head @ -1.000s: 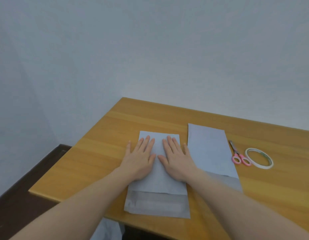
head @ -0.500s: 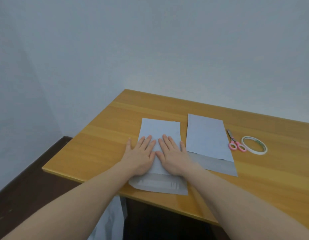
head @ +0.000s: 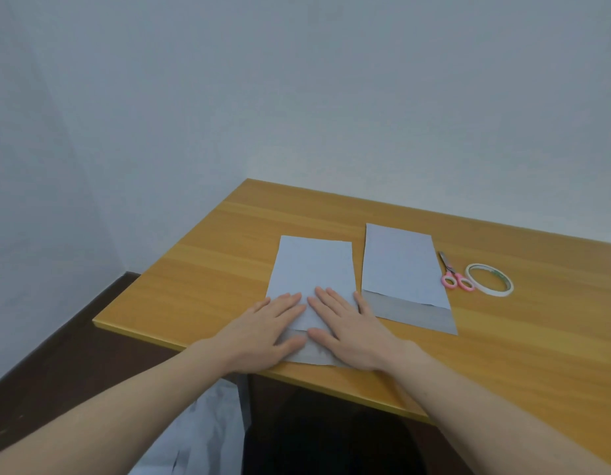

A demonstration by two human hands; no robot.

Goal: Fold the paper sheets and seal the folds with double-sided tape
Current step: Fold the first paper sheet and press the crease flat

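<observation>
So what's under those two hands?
Both the left hand and right hand press flat on a folded paper sheet, on the wooden table. Whether tape lies inside the fold is hidden.

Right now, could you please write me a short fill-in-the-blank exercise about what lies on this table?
1. Both hands, the left hand and the right hand, press flat on the ____ folded sheet.
2. The scissors have ____ handles.
3. The tape roll lies just ____ of the scissors.
4. The second folded sheet lies between the pressed sheet and the ____.

Missing words: left; pink; right; scissors
</observation>
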